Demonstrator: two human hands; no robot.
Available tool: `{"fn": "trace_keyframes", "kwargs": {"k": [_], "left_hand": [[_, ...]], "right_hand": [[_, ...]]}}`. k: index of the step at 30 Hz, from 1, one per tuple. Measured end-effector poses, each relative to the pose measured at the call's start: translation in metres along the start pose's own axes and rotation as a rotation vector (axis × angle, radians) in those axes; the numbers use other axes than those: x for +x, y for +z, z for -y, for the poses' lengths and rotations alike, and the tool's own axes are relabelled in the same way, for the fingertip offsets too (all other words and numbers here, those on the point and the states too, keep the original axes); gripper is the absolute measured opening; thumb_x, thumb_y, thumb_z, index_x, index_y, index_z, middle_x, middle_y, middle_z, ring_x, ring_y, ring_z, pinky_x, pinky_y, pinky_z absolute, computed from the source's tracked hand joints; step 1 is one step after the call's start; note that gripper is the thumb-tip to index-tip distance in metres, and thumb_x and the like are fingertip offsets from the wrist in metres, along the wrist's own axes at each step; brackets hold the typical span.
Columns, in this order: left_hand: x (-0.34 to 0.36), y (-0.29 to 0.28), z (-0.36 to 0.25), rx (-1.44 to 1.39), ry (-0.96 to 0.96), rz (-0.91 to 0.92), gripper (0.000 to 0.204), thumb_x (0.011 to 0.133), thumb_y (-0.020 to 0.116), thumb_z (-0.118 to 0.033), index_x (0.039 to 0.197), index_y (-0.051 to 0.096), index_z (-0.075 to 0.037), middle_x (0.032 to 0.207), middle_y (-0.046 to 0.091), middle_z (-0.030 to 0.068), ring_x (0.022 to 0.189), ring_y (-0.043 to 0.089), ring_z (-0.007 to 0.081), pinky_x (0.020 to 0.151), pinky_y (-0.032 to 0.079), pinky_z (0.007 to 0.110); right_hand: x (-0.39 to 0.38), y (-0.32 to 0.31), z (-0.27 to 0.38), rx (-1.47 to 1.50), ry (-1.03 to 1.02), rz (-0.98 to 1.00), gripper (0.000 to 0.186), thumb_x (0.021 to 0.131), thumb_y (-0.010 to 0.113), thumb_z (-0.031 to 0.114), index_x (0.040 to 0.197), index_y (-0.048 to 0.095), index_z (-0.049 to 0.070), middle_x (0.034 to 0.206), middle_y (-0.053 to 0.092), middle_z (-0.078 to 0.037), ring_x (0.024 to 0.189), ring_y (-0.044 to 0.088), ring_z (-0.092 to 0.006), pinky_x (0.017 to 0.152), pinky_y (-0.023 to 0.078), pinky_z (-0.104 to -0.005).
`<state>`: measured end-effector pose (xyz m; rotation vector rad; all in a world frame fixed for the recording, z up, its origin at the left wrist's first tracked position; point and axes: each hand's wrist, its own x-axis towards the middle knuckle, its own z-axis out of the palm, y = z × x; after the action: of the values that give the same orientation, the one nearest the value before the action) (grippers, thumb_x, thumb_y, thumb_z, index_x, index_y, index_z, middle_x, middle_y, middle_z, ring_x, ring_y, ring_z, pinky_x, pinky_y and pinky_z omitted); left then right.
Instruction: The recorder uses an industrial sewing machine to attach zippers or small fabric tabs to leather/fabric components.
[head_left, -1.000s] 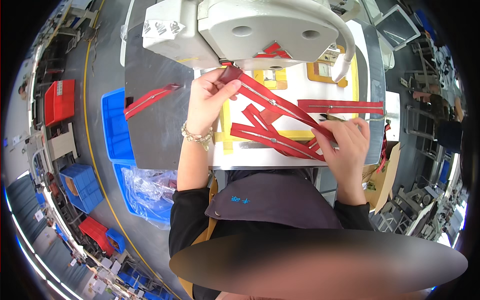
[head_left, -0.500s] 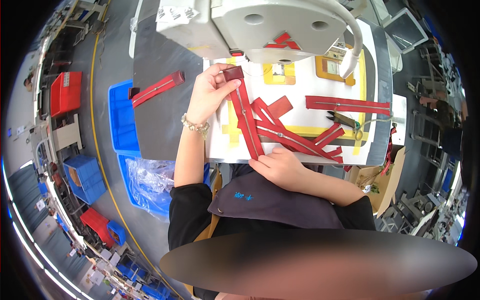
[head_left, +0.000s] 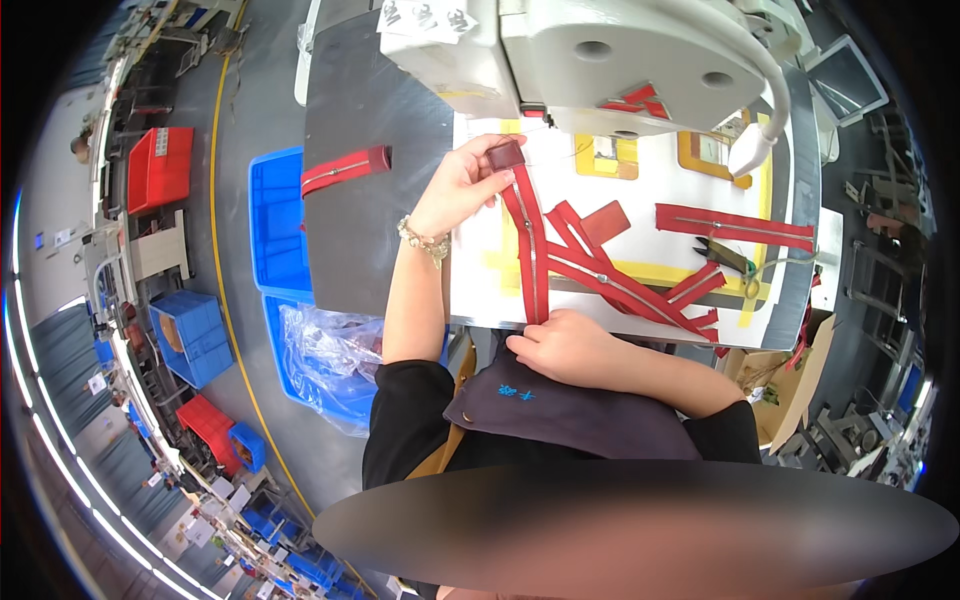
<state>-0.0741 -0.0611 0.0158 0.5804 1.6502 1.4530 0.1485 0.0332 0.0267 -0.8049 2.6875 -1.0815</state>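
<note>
My left hand [head_left: 462, 188] pinches the upper end of a red zipper [head_left: 532, 235], beside a dark red leather tab [head_left: 506, 155] on that end. The zipper runs down the white work surface toward me, metal teeth showing. At the table's front edge, my right hand [head_left: 568, 346] is closed on its lower end, with the fingers curled under and partly hidden. Just right of it lie several more red zippers [head_left: 625, 288], crossing one another, and a red leather patch [head_left: 604, 223]. Another zipper [head_left: 735, 224] lies flat farther right.
A sewing machine [head_left: 640, 60] overhangs the table's far side. Dark-handled snips [head_left: 728, 256] lie at the right. One zipper [head_left: 345, 170] rests on the dark tabletop at left. Blue bins [head_left: 275, 225] stand beside the table, and an open cardboard box [head_left: 795, 400] sits at lower right.
The whole view has shifted, so the table appears farther right. The held zipper's lower end has swung a little left with my right hand, and the zipper lies straighter toward me.
</note>
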Motion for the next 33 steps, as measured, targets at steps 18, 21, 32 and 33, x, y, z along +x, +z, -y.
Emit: {"fn": "trace_keyframes", "kwargs": {"k": [18,21,32,33], "left_hand": [[-0.02,-0.019,0.005,0.245,0.013,-0.069,0.03,0.081,0.071,-0.009,0.109,0.063,0.0,0.084,0.064,-0.0021,0.07,0.054,0.0031,0.061,0.044,0.02],[-0.026,-0.031,0.001,0.471,-0.018,-0.207,0.029,0.078,0.072,-0.011,0.104,0.066,-0.001,0.067,0.061,0.0013,0.06,0.055,0.0084,0.058,0.046,0.025],[-0.067,-0.155,-0.008,0.854,-0.07,-0.386,0.035,0.074,0.074,-0.001,0.107,0.063,-0.002,0.099,0.068,0.0104,0.09,0.067,0.0204,0.084,0.054,0.029],[-0.069,-0.163,-0.002,0.985,-0.097,-0.351,0.027,0.071,0.076,-0.005,0.095,0.063,-0.003,0.083,0.069,0.0092,0.079,0.066,0.0262,0.073,0.052,0.036]], "right_hand": [[0.018,0.006,-0.01,0.198,0.035,-0.105,0.015,0.081,0.067,0.016,0.091,0.06,0.008,0.076,0.061,-0.006,0.069,0.062,-0.025,0.065,0.047,-0.036],[0.018,0.006,-0.013,0.206,0.058,-0.123,0.014,0.081,0.068,0.016,0.09,0.06,0.008,0.076,0.061,-0.006,0.071,0.062,-0.0249,0.066,0.047,-0.036],[0.019,0.009,-0.015,0.11,0.054,-0.089,0.016,0.078,0.069,0.015,0.093,0.066,0.01,0.081,0.065,-0.003,0.07,0.061,-0.0241,0.064,0.048,-0.0346],[0.021,0.009,-0.014,0.112,0.032,-0.115,0.015,0.078,0.069,0.015,0.092,0.066,0.01,0.079,0.064,-0.003,0.069,0.061,-0.023,0.063,0.047,-0.0339]]}}
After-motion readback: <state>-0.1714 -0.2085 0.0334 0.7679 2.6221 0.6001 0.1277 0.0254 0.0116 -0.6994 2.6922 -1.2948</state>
